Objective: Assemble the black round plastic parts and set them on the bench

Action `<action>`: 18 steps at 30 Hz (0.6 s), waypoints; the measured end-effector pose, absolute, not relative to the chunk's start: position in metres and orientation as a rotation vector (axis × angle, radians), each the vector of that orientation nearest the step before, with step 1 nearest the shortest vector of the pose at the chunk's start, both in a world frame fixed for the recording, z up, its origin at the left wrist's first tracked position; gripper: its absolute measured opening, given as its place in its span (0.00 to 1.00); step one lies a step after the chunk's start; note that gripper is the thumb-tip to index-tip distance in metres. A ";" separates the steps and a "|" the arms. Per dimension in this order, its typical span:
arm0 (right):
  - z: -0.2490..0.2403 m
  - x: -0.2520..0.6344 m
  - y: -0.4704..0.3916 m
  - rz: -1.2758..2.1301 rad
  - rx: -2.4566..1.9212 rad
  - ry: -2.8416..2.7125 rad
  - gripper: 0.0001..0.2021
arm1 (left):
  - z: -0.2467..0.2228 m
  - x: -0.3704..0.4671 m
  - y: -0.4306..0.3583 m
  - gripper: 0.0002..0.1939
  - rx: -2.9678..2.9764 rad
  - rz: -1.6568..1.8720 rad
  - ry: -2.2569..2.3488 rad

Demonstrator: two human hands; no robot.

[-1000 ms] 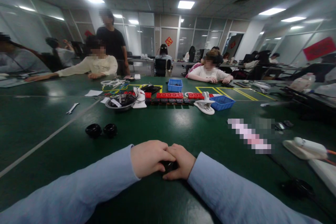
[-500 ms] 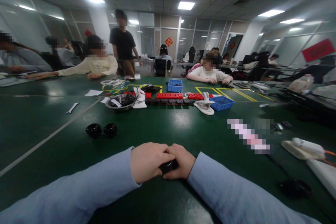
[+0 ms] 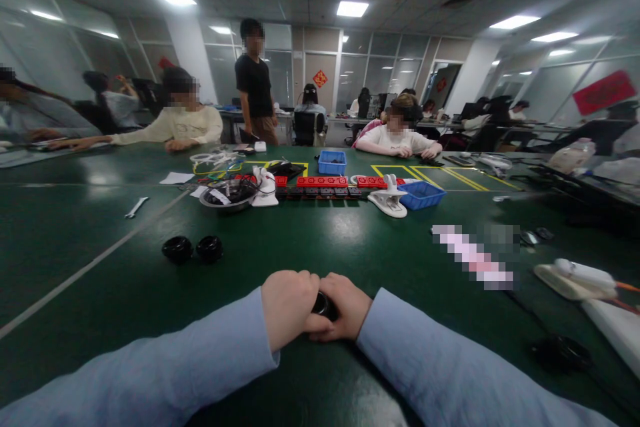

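Close to the front of the green table, my left hand (image 3: 291, 305) and my right hand (image 3: 346, 307) meet around a small round black part (image 3: 324, 305). Both are closed on it, and only a piece of its dark, glossy surface shows between them. The fingertips of my left hand are mostly hidden behind its knuckles. Two round black parts (image 3: 177, 249) (image 3: 209, 248) sit side by side to the left, beyond my left sleeve.
Further back are a metal bowl (image 3: 227, 207) of cables, red power strips (image 3: 321, 181), a white clamp (image 3: 390, 199) and blue bins (image 3: 423, 195). A wrench (image 3: 137, 207) lies at left, a corded black item (image 3: 563, 353) at right. People sit beyond.
My left hand has turned and curled in more around the black part, showing more of its top. The standing person in black has moved to the right.
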State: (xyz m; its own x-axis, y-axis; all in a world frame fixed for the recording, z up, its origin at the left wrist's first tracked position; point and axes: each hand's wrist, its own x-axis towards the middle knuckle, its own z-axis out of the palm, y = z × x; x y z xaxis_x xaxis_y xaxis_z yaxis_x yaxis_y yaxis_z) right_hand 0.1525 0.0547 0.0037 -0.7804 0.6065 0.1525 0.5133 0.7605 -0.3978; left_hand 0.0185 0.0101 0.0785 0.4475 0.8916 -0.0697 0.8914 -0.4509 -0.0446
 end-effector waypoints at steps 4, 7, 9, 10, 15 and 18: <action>0.003 0.153 0.055 0.480 -0.882 -2.695 0.24 | 0.071 0.022 0.008 0.25 -2.574 0.045 -1.681; 0.003 0.153 0.054 0.456 -0.874 -2.706 0.24 | 0.070 0.019 0.008 0.30 -2.562 0.088 -1.672; 0.003 0.153 0.054 0.447 -0.885 -2.709 0.24 | 0.074 0.015 0.009 0.34 -2.556 0.136 -1.662; 0.003 0.153 0.055 0.453 -0.894 -2.706 0.24 | 0.077 0.012 0.011 0.34 -2.550 0.132 -1.654; 0.004 0.154 0.055 0.538 -0.864 -2.680 0.29 | 0.097 -0.007 0.019 0.18 -2.921 -0.038 -1.325; 0.005 0.154 0.055 0.541 -0.833 -2.684 0.31 | 0.098 -0.013 0.024 0.21 -3.228 -0.005 -1.094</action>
